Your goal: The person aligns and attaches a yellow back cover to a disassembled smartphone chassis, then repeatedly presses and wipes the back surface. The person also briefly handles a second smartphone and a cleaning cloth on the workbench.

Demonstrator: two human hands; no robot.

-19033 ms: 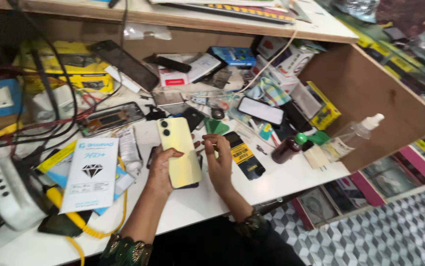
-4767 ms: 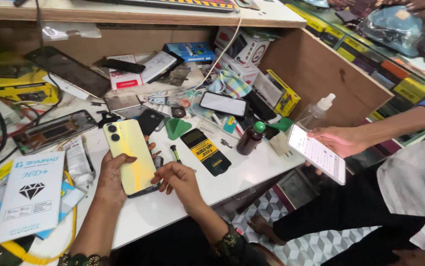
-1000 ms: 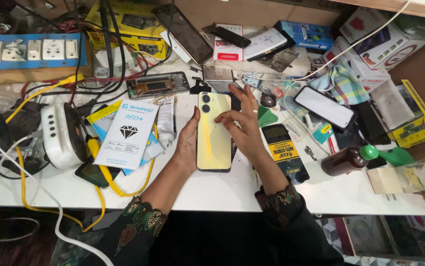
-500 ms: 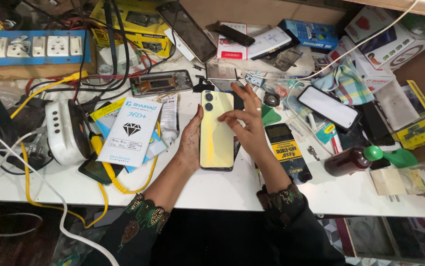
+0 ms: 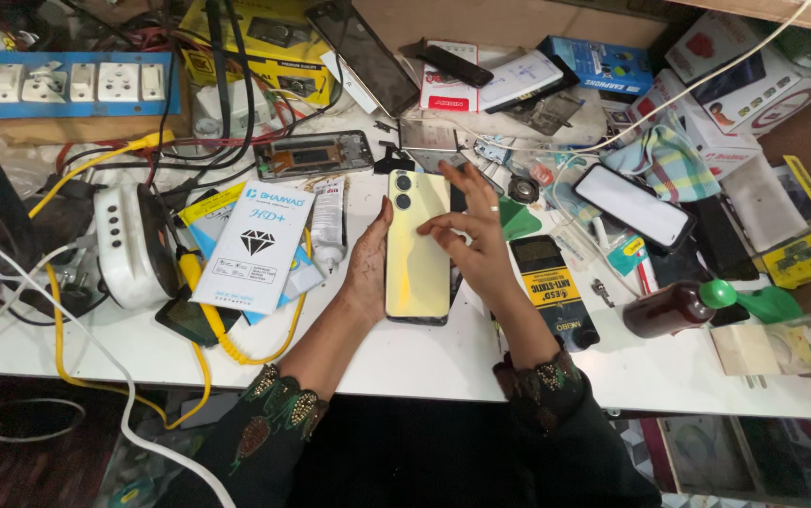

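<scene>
Both hands steady a yellow smartphone [image 5: 417, 249] back-up on the white table [image 5: 424, 362]: left hand [image 5: 368, 268] flat against its edge, right hand [image 5: 476, 246] fingertips spread on it, neither closed around it.

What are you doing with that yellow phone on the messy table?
A person is working on a yellow phone that lies back-up on a white table. The left hand steadies its left edge, and the right hand presses its fingertips on the back cover. Around it lie a white packet with a diamond picture, a glue tube, a black phone with a blank white screen, a brown bottle with a green cap and yellow cables.
</scene>
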